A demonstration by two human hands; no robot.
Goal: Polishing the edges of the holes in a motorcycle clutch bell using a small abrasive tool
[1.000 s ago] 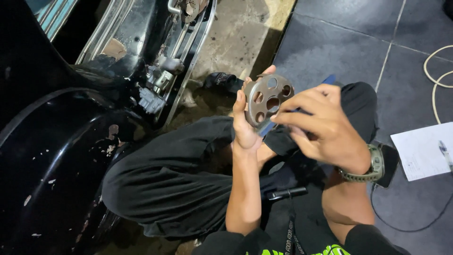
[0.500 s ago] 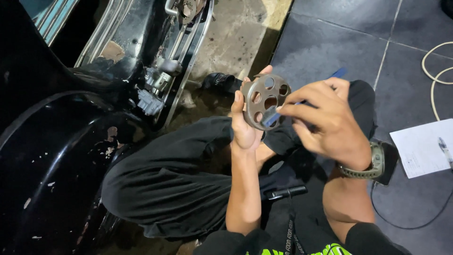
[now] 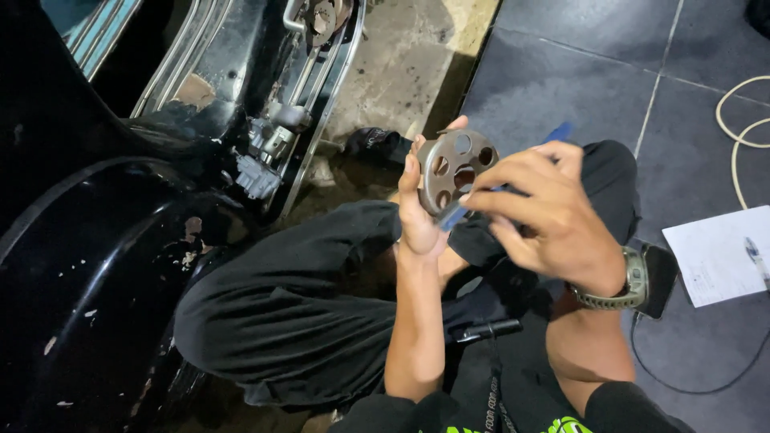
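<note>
1. The left hand (image 3: 419, 210) holds a round grey metal disc (image 3: 457, 168) upright at chest height, above the crossed legs in black trousers (image 3: 297, 297). The thumb sits behind the disc's upper rim and the fingers curl along its left edge, so the hand is closed around the part.

2. The disc has several round holes ringed about a larger centre opening, and its face is turned toward the camera.

3. The right hand (image 3: 553, 220) pinches a slim blue-handled tool (image 3: 501, 188) between thumb and fingers. The tool's lower end lies against the disc's lower right rim, while its blue upper end sticks out past the knuckles.

4. Compared with a second ago, the right hand has shifted a little to the right and lifted off the disc's face, so more of the holes and the centre now show. The tool's blue end points further up and to the right. The disc itself has barely moved.

5. That suggests the work has passed along the rim rather than ended, since the tool is still in contact.

6. Around the person: a black scooter body (image 3: 96, 265) to the left, grey floor tiles (image 3: 561, 72), a sheet of paper (image 3: 718, 252) with a pen (image 3: 755, 258), and a pale cable (image 3: 742, 144) to the right.
</note>
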